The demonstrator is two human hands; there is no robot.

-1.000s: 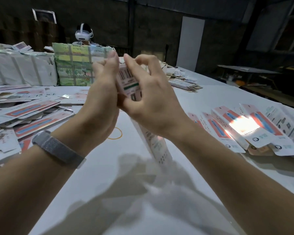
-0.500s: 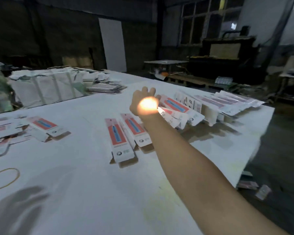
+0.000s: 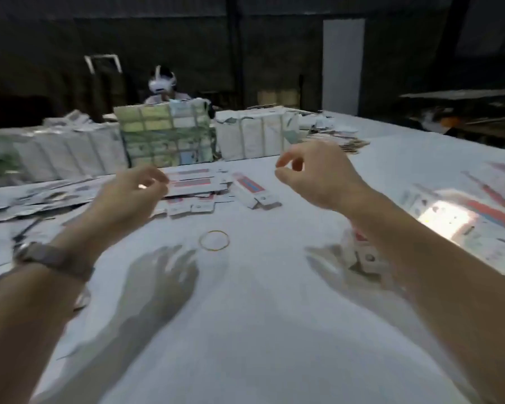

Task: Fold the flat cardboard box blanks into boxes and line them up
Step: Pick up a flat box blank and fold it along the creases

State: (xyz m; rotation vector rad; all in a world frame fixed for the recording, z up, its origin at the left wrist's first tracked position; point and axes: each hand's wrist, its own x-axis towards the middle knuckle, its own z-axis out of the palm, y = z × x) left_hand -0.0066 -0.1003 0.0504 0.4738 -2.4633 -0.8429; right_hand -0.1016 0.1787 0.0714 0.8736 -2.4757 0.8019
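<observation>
Cardboard blanks (image 3: 193, 185) untouched: left hand (image 3: 126, 196) and right hand (image 3: 318, 176) hover above white table (image 3: 245, 330), fingers loosely curled, empty.

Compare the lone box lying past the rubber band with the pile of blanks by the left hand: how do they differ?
The lone box looks folded up with some height; the pile of blanks lies flat. The box sits alone at an angle on the table; the blanks overlap in a loose heap. Both are white with a red and blue panel, and neither hand holds either.
</observation>
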